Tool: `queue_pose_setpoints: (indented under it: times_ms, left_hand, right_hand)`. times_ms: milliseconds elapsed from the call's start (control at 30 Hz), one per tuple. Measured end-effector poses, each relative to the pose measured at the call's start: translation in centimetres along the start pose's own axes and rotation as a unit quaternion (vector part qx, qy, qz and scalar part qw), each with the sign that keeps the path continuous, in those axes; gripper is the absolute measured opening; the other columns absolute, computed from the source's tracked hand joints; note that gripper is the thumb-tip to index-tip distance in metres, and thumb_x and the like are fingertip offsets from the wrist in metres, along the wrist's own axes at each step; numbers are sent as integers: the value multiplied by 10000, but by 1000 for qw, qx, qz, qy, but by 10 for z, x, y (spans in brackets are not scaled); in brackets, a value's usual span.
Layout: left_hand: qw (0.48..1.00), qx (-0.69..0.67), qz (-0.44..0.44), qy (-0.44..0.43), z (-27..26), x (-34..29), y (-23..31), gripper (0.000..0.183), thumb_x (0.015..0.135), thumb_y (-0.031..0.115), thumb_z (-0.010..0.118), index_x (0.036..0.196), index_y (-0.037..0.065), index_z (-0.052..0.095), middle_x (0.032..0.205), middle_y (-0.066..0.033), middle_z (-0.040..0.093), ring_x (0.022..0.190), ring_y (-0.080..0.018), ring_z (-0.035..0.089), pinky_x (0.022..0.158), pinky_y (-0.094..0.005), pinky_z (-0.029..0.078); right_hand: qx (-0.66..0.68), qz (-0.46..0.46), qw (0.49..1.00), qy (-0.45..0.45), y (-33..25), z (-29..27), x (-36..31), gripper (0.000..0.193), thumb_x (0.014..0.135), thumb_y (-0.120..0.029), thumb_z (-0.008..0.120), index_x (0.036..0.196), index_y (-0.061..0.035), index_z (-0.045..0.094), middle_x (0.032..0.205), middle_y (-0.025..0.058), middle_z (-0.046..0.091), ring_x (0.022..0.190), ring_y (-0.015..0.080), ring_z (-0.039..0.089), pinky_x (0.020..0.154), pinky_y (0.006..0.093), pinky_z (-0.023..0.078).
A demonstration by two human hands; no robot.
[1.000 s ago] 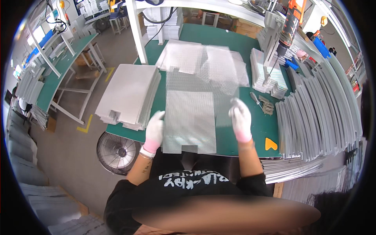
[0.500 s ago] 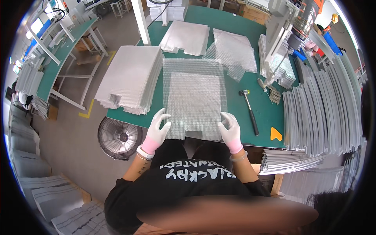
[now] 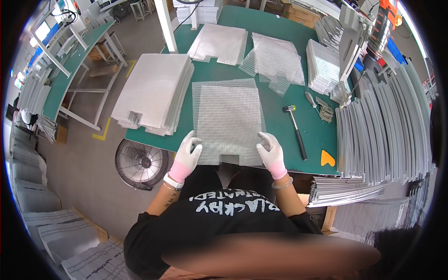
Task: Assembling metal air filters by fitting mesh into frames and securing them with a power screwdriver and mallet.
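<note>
Two or more silvery wire mesh sheets lie stacked on the green table in front of me, their edges slightly out of line, with a notch in the near edge. My left hand, in a white glove with a pink cuff, rests at the stack's near left edge, thumb apart from the curved fingers. At the near right edge is my right hand, gloved alike, its thumb and fingers also apart. Both hands touch or nearly touch the mesh. Neither visibly pinches it.
A tall pile of mesh sheets stands left; more mesh sheets lie behind. To the right are a hammer, a screwdriver, an orange heart-shaped piece and a mounted power drill. Grey frame strips crowd the right side.
The larger mesh sheet's far edge has come down and toward me, nearly lining up with the other sheet. My right hand has shifted slightly left; my left has barely moved.
</note>
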State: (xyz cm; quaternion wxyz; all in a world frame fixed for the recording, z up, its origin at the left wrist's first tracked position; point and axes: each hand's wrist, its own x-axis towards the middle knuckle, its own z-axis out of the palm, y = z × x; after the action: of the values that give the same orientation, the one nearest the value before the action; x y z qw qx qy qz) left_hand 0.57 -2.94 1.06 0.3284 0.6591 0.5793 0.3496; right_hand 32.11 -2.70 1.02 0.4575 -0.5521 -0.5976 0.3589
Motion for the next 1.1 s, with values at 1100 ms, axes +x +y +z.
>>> queue_pose_setpoints:
  times_ms: [1100]
  left_hand:
    - [982, 179, -55, -10, 18, 4, 5, 661, 873, 214, 691, 1432, -5, 415, 1151, -228, 653, 1037, -391, 642, 888, -441, 519]
  right_hand:
    - [-263, -61, 962, 47, 9, 21, -22, 406, 806, -153, 736, 1185, -34, 651, 1168, 176, 657, 1086, 344, 637, 922, 385, 528]
